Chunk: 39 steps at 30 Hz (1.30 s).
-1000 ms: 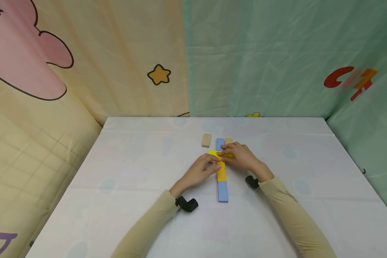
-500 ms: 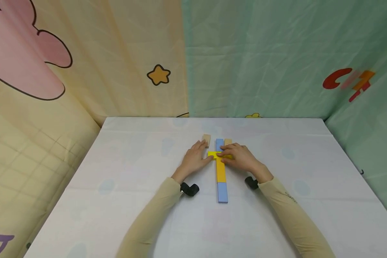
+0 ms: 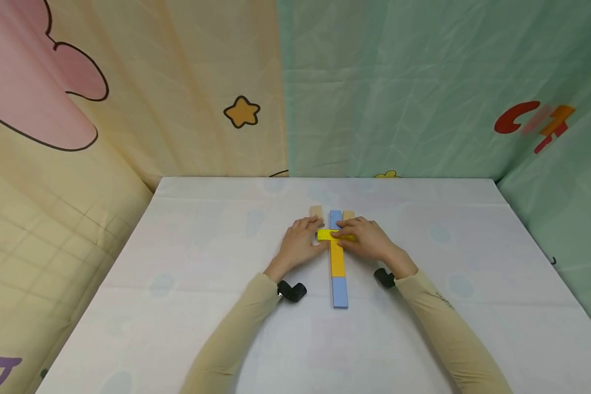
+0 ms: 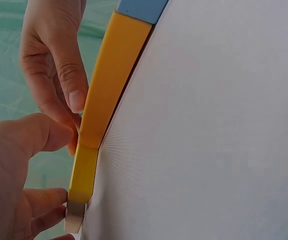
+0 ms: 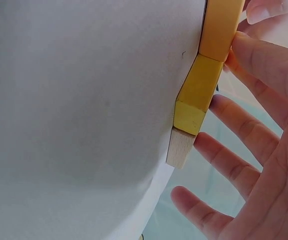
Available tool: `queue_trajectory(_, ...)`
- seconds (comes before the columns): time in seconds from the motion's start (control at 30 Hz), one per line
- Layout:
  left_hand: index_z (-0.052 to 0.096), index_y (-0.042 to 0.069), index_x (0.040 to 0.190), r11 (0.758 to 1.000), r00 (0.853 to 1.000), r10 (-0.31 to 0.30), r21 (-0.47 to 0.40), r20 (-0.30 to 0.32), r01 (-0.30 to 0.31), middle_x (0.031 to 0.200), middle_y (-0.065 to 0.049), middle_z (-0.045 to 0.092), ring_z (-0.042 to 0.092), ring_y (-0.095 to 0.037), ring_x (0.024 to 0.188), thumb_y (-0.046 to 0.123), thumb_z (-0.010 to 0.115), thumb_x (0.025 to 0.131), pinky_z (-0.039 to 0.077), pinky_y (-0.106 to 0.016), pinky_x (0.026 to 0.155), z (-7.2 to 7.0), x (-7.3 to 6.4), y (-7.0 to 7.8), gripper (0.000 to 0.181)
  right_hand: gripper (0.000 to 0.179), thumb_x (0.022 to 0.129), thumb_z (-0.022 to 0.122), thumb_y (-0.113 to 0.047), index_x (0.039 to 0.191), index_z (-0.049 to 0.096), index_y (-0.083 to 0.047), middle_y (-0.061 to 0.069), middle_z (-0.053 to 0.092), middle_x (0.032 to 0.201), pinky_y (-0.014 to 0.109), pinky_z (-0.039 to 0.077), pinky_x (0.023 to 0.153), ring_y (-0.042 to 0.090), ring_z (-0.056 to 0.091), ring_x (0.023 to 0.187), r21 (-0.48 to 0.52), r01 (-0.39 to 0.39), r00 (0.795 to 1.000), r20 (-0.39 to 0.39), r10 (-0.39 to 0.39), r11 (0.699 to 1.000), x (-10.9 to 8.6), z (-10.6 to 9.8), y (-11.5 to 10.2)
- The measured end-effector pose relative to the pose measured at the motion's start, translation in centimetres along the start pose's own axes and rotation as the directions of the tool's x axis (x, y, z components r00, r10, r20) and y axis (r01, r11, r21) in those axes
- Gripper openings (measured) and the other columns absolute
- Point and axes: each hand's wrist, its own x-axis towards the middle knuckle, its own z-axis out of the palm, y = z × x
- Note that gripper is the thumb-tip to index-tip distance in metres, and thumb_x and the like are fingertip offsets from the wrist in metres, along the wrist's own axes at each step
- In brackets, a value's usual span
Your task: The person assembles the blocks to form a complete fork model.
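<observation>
Flat blocks lie in a cross on the table: a blue block (image 3: 335,218) at the far end, a yellow block (image 3: 324,235) crosswise, then an orange block (image 3: 337,259) and a near blue block (image 3: 340,293). My left hand (image 3: 299,242) has its fingertips on the plain wooden block (image 4: 74,217) at the left, its thumb near the yellow block. My right hand (image 3: 369,241) rests its fingers on the right part of the yellow block, partly hiding it. Behind those fingers, a second wooden block (image 3: 348,215) stands beside the far blue block.
A pale cloth covers the table (image 3: 177,246). Patterned curtains (image 3: 399,93) hang behind it and along both sides. A black wrist camera (image 3: 293,291) sits on the left sleeve and another black camera (image 3: 384,277) on the right.
My left hand has moved from the yellow block up to the left wooden block, which has shifted slightly right. My right hand has stayed in place.
</observation>
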Motion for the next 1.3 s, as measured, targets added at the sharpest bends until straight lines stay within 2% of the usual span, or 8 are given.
queue_trajectory(0.5, 0.044, 0.014, 0.143, 0.999, 0.999, 0.042, 0.006, -0.005, -0.042, 0.146, -0.002, 0.039, 0.034, -0.024, 0.131, 0.045, 0.056, 0.091, 0.029, -0.042, 0.103, 0.31, -0.37, 0.24, 0.062, 0.030, 0.091, 0.066, -0.027, 0.117, 0.069, -0.014, 0.009, 0.055, 0.133, 0.057, 0.041, 0.085, 0.032, 0.050, 0.115, -0.010, 0.008, 1.000, -0.004, -0.008, 1.000, -0.01, 0.04, 0.06)
queue_trajectory(1.3, 0.047, 0.017, 0.141, 0.998, 0.998, 0.064, 0.021, -0.008, -0.064, 0.143, 0.000, 0.042, 0.036, -0.024, 0.129, 0.046, 0.059, 0.090, 0.032, -0.041, 0.101, 0.05, -0.40, 0.09, 0.060, 0.031, 0.090, 0.066, -0.027, 0.118, 0.069, -0.014, 0.009, 0.055, 0.133, 0.057, 0.040, 0.087, 0.032, 0.049, 0.116, 0.005, -0.007, 1.000, -0.002, 0.007, 1.000, -0.08, -0.19, -0.04)
